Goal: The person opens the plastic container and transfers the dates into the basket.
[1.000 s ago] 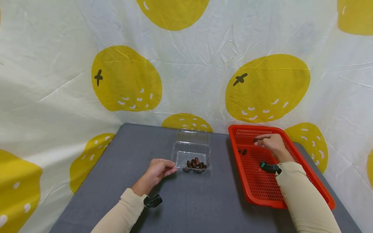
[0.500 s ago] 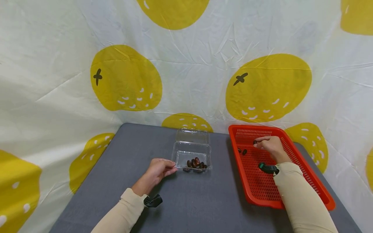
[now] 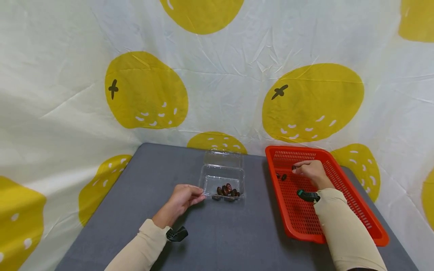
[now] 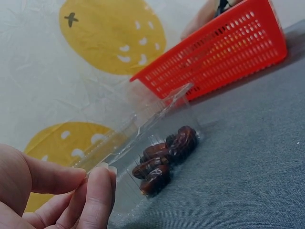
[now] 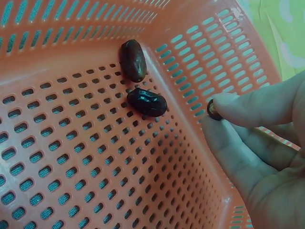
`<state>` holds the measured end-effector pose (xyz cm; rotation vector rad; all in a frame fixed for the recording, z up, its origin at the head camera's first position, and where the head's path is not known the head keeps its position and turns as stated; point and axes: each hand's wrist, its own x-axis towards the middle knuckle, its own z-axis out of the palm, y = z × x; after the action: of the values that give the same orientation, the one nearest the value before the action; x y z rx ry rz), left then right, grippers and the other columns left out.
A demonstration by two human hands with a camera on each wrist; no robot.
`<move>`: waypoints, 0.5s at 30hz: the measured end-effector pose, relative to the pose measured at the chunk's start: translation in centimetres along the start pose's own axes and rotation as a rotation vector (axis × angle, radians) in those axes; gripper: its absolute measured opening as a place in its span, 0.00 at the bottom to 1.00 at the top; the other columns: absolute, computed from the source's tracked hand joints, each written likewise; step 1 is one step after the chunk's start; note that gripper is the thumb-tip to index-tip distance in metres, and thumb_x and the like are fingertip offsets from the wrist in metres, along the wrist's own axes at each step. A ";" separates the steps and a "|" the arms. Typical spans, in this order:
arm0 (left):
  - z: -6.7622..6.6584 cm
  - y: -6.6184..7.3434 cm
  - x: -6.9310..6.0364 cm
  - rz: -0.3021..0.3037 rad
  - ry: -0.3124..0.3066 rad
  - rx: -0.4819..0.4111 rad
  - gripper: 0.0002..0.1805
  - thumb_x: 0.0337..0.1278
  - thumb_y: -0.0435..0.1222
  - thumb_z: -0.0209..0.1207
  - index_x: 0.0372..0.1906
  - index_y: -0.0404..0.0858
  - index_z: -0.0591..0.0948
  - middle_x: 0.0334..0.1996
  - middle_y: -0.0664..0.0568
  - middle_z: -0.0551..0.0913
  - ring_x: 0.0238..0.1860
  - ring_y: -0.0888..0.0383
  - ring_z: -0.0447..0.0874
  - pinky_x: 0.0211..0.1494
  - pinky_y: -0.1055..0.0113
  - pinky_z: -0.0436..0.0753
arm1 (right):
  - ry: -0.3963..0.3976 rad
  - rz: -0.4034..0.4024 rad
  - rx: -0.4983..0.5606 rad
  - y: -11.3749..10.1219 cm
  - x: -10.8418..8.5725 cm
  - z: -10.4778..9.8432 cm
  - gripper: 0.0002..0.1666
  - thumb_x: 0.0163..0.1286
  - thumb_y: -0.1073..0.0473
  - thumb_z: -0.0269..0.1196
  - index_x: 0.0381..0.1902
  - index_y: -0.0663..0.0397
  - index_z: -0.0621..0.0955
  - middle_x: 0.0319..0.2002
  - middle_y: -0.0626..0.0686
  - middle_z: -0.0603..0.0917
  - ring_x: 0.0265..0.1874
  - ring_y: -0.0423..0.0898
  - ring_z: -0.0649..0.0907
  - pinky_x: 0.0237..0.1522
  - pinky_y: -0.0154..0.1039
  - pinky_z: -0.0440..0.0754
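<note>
My left hand (image 3: 183,197) pinches the near left rim of a clear plastic clamshell box (image 3: 222,173), whose lid (image 3: 223,159) stands folded back behind it. Several brown dates (image 4: 155,162) lie together toward the box's near right side. Over the red basket (image 3: 288,226), my right hand (image 3: 313,172) holds a date (image 5: 214,110) between thumb and fingertips; most of that date is hidden by the fingers. Two more dates, a brown one (image 5: 132,60) and a darker one (image 5: 147,102), lie on the basket floor near a corner, apart from my fingers.
The box and basket stand on a grey table (image 3: 230,241), with a strip of tabletop between them. Behind rises a white cloth (image 3: 223,94) printed with yellow fruit. The basket's raised rim (image 3: 276,188) stands between the dates inside it and the box.
My right hand, with the date pinched in it, has shifted slightly left and toward me inside the basket. My left hand stays at the box rim.
</note>
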<state>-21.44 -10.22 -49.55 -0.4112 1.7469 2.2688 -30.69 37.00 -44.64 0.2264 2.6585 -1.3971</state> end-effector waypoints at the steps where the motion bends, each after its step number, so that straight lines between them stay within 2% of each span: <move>1: 0.0 0.0 0.0 0.003 0.002 -0.002 0.14 0.60 0.20 0.62 0.49 0.15 0.81 0.26 0.46 0.87 0.27 0.59 0.89 0.35 0.72 0.92 | -0.008 0.000 0.012 0.0 0.1 0.0 0.25 0.73 0.64 0.64 0.63 0.74 0.79 0.39 0.49 0.91 0.35 0.35 0.88 0.43 0.36 0.92; 7: 0.0 0.3 0.0 0.008 0.003 -0.009 0.13 0.59 0.19 0.62 0.48 0.15 0.82 0.25 0.46 0.87 0.26 0.59 0.89 0.34 0.71 0.92 | -0.047 0.025 0.030 0.3 0.7 0.1 0.26 0.74 0.63 0.61 0.64 0.76 0.77 0.37 0.48 0.92 0.33 0.35 0.88 0.42 0.35 0.92; 15: 0.2 0.0 -0.2 -0.005 0.005 -0.007 0.13 0.60 0.20 0.62 0.48 0.16 0.82 0.25 0.46 0.87 0.26 0.59 0.89 0.35 0.71 0.92 | -0.066 0.060 -0.013 1.1 0.8 0.2 0.23 0.74 0.64 0.58 0.61 0.77 0.78 0.34 0.49 0.91 0.34 0.38 0.88 0.44 0.39 0.93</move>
<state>-21.28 -10.05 -49.43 -0.4225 1.7389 2.2724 -31.26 37.54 -45.75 0.2519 2.5847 -1.3450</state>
